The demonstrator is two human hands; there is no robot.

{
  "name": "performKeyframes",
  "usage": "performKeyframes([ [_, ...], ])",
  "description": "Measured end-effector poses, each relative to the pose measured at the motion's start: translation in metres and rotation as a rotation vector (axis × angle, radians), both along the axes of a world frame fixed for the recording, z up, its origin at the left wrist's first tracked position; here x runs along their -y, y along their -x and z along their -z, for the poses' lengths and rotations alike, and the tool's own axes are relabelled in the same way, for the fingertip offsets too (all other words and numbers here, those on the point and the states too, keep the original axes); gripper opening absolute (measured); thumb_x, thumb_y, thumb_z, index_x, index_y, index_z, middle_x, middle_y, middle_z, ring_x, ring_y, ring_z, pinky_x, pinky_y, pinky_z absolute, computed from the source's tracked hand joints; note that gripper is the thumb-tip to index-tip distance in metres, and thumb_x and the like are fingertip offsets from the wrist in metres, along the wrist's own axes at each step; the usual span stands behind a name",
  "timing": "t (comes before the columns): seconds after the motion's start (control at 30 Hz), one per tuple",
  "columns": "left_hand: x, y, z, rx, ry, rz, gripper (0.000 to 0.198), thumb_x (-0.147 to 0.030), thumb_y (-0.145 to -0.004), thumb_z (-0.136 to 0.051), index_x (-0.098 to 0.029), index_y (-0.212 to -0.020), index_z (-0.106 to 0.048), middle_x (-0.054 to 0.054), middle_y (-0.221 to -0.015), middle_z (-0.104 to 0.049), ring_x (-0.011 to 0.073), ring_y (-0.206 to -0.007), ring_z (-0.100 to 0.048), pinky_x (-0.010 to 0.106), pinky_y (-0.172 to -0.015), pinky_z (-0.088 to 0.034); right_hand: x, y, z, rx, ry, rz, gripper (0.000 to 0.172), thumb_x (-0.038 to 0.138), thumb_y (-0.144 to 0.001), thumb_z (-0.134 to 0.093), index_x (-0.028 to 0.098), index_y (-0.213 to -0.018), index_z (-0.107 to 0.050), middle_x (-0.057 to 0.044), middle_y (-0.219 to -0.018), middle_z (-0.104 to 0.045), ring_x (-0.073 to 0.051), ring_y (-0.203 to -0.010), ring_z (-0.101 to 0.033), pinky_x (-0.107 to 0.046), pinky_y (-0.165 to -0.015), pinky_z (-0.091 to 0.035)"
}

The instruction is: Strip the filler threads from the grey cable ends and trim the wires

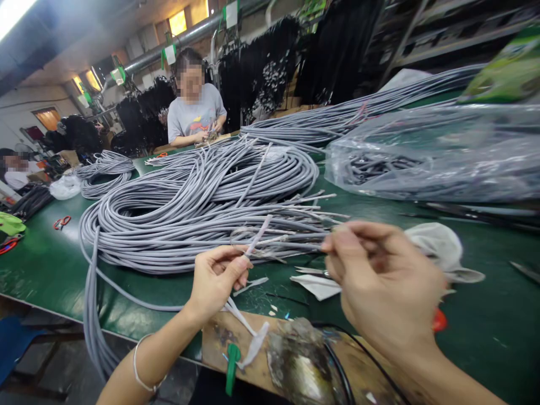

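My left hand (217,278) is closed in a pinch on a thin pale strip (258,235) that sticks up from my fingertips and hangs down below my palm. My right hand (379,281) is closed too, its fingertips pinched on the end of a grey cable (295,243) from the big coil. Both hands hover just above the green table (46,264), close to its near edge. A large coil of grey cables (202,202) lies right behind my hands, its cut ends pointing to the right.
A clear plastic bag of dark parts (434,154) lies at the right. White scraps (316,284) and a crumpled white cloth (439,244) lie near my hands. Red scissors (61,222) sit at the left. A person in a grey shirt (194,115) works across the table.
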State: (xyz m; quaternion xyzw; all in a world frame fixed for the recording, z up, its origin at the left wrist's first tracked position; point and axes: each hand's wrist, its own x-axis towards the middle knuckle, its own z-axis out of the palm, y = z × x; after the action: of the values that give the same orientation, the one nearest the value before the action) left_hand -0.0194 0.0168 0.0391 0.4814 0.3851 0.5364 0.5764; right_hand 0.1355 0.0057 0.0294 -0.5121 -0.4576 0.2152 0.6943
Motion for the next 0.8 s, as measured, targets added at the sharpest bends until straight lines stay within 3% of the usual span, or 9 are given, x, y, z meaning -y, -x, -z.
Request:
performKeyframes([
  [0.03, 0.0, 0.0, 0.0, -0.023, -0.005, -0.013, 0.039, -0.042, -0.057, -0.079, -0.01, -0.076, -0.07, 0.001, -0.054, -0.058, 0.0058, -0.04, -0.045, 0.018, -0.036, -0.031, 0.004, 0.001, 0.001, 0.072, -0.082, 0.071, 0.019, 0.041, -0.082, -0.057, 0.023, -0.078, -0.055, 0.001, -0.064, -0.056, -0.009, -0.042, -0.042, -0.024, -0.038, -0.032],
  [0.1, 0.001, -0.001, -0.001, -0.06, -0.018, -0.021, 0.038, -0.042, -0.057, -0.079, -0.01, -0.075, -0.07, 0.0, -0.048, -0.055, 0.0065, -0.039, -0.045, 0.019, -0.037, -0.033, 0.011, 0.004, 0.002, 0.231, -0.149, 0.068, 0.011, 0.035, -0.08, -0.061, 0.023, -0.082, -0.06, 0.002, -0.058, -0.056, -0.01, -0.042, -0.043, -0.025, -0.041, -0.034],
  [0.23, 0.004, -0.002, 0.0, -0.097, -0.014, 0.019, 0.036, -0.04, -0.059, -0.079, -0.01, -0.077, -0.07, -0.001, -0.048, -0.055, 0.0076, -0.041, -0.048, 0.019, -0.041, -0.039, 0.012, 0.011, 0.003, 0.338, 0.025, -0.194, 0.033, 0.04, -0.075, -0.064, 0.021, -0.102, -0.06, 0.0, -0.067, -0.063, -0.007, -0.036, -0.035, -0.024, -0.036, -0.031],
  [0.33, 0.006, -0.004, 0.0, -0.084, 0.005, 0.037, 0.04, -0.041, -0.057, -0.081, -0.012, -0.081, -0.069, -0.001, -0.051, -0.055, 0.0082, -0.043, -0.05, 0.019, -0.042, -0.039, 0.005, 0.01, 0.0, 0.348, 0.102, -0.376, 0.022, 0.041, -0.076, -0.058, 0.019, -0.079, -0.062, 0.0, -0.063, -0.062, -0.009, -0.04, -0.04, -0.023, -0.038, -0.032],
  [0.43, 0.006, -0.005, 0.0, -0.042, 0.013, 0.095, 0.047, -0.044, -0.054, -0.082, -0.012, -0.086, -0.069, -0.002, -0.057, -0.054, 0.0067, -0.047, -0.049, 0.018, -0.043, -0.036, 0.001, 0.009, -0.002, 0.379, 0.101, -0.457, 0.029, 0.037, -0.079, -0.053, 0.02, -0.056, -0.055, 0.002, -0.047, -0.049, -0.01, -0.044, -0.041, -0.023, -0.042, -0.032],
  [0.53, 0.004, -0.005, 0.003, -0.057, -0.012, 0.117, 0.044, -0.051, -0.057, -0.078, -0.01, -0.071, -0.069, -0.003, -0.052, -0.048, 0.0038, -0.044, -0.04, 0.018, -0.042, -0.028, 0.001, 0.01, 0.0, 0.33, 0.116, -0.543, 0.03, 0.038, -0.08, -0.051, 0.02, -0.056, -0.054, 0.001, -0.051, -0.052, -0.012, -0.047, -0.044, -0.024, -0.045, -0.036],
  [0.63, 0.002, -0.005, 0.006, -0.063, 0.002, 0.049, 0.046, -0.055, -0.064, -0.071, -0.01, -0.059, -0.064, -0.004, -0.042, -0.041, 0.0024, -0.038, -0.031, 0.019, -0.038, -0.019, 0.003, 0.013, 0.002, 0.324, 0.142, -0.663, 0.03, 0.038, -0.081, -0.049, 0.02, -0.059, -0.057, 0.0, -0.055, -0.057, -0.013, -0.051, -0.048, -0.024, -0.049, -0.039],
  [0.8, -0.004, -0.003, 0.007, 0.077, 0.108, -0.027, 0.049, -0.057, -0.055, -0.075, -0.012, -0.061, -0.056, -0.006, -0.042, -0.043, 0.0034, -0.032, -0.037, 0.017, -0.033, -0.018, 0.004, 0.014, 0.0, 0.338, 0.192, -0.645, 0.031, 0.041, -0.079, -0.05, 0.019, -0.058, -0.058, 0.001, -0.051, -0.047, -0.011, -0.048, -0.039, -0.024, -0.045, -0.033],
])
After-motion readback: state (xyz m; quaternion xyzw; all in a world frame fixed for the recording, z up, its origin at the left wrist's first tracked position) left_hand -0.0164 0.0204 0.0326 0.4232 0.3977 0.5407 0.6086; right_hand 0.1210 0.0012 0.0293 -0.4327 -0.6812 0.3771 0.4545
